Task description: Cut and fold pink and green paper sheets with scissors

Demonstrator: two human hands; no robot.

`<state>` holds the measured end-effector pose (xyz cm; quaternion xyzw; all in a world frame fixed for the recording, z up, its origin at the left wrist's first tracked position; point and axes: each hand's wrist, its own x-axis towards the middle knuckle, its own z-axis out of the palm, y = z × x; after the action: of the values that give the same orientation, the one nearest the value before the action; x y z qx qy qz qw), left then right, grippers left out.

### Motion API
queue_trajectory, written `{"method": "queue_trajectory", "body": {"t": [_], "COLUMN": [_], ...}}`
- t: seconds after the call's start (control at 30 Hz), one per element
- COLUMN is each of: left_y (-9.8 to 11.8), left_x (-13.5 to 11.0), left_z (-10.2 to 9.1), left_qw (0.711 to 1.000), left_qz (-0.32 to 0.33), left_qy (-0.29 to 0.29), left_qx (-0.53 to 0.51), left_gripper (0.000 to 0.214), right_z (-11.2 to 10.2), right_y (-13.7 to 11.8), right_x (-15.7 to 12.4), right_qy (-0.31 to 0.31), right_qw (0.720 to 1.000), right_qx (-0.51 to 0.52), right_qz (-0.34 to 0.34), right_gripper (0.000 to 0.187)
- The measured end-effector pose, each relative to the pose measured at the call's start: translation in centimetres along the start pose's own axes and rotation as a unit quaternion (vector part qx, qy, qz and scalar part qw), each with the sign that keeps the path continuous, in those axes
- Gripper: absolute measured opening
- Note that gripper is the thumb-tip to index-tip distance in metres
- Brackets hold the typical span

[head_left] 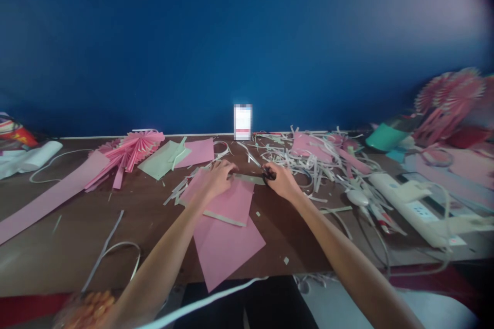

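My left hand [221, 177] rests with curled fingers at the upper edge of a pink paper sheet [231, 200] that has a pale strip along its near edge. Beneath that sheet, a second pink sheet [227, 252] reaches toward the table's front edge. My right hand [281, 179] is closed around what look like dark-handled scissors [267, 170], partly hidden by the fingers. Between the two hands lies a pale green paper strip [250, 179], with its ends near the fingers of both.
Tangled paper offcuts [304, 162] lie behind my right hand. Folded pink paper fans [131, 149] and a pale green sheet [160, 159] are at left. A phone [243, 122] stands against the blue wall. At right are a glue gun [358, 198] and a white power strip [409, 211] with cables.
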<state>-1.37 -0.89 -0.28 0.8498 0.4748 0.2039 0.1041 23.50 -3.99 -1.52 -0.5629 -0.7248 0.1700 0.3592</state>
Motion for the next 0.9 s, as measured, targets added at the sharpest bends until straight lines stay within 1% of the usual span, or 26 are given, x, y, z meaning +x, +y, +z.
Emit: {"method": "queue_trajectory", "body": {"t": [0.1,0.17,0.23,0.3,0.33,0.4,0.47,0.53,0.63,0.7,0.77,0.83,0.9], "left_y": [0.6,0.9,0.9,0.7,0.6,0.3,0.2,0.2,0.0,-0.3,-0.5,-0.7,-0.6], "left_x": [-0.1,0.0,0.1,0.2,0.2,0.3,0.3,0.3,0.2,0.1,0.0,-0.1,-0.2], "left_z": [0.5,0.7,0.8,0.7,0.6,0.4,0.1,-0.2,-0.5,-0.7,-0.7,-0.7,-0.5], "left_qw": [0.998,0.995,0.994,0.993,0.992,0.989,0.986,0.983,0.981,0.985,0.989,0.991,0.992], "left_qz": [0.061,0.09,0.098,0.108,0.116,0.139,0.153,0.16,0.153,0.124,0.093,0.086,0.096], "left_qy": [-0.012,-0.02,-0.025,-0.035,-0.04,-0.054,-0.066,-0.08,-0.095,-0.094,-0.09,-0.082,-0.066], "left_qx": [0.022,0.032,0.033,0.025,0.018,0.0,-0.025,-0.05,-0.071,-0.072,-0.071,-0.067,-0.055], "left_gripper": [0.036,0.04,0.039,0.038,0.038,0.038,0.042,0.047,0.046,0.039,0.031,0.026,0.024], "right_z": [-0.2,-0.2,-0.3,-0.3,-0.3,-0.2,-0.1,-0.2,-0.6,-1.1,-1.6,-1.8,-1.6], "right_y": [-0.3,-0.6,-0.9,-1.4,-1.6,-2.1,-2.2,-2.2,-1.8,-1.5,-1.1,-0.8,-0.6], "right_x": [-0.1,-0.2,-0.3,-0.5,-0.6,-0.7,-0.7,-0.7,-0.6,-0.6,-0.6,-0.5,-0.5], "right_qy": [0.0,0.003,0.016,0.026,0.021,-0.015,-0.065,-0.097,-0.1,-0.091,-0.087,-0.077,-0.048], "right_qw": [0.999,0.998,0.999,1.0,0.999,0.997,0.993,0.986,0.977,0.975,0.977,0.986,0.995], "right_qx": [-0.048,-0.061,-0.04,0.007,0.031,0.052,0.028,-0.021,-0.099,-0.136,-0.14,-0.103,-0.047], "right_qz": [-0.002,0.004,0.003,-0.015,-0.029,-0.06,-0.097,-0.133,-0.158,-0.151,-0.135,-0.105,-0.069], "right_gripper": [0.033,0.035,0.037,0.041,0.044,0.052,0.058,0.057,0.045,0.038,0.035,0.037,0.041]}}
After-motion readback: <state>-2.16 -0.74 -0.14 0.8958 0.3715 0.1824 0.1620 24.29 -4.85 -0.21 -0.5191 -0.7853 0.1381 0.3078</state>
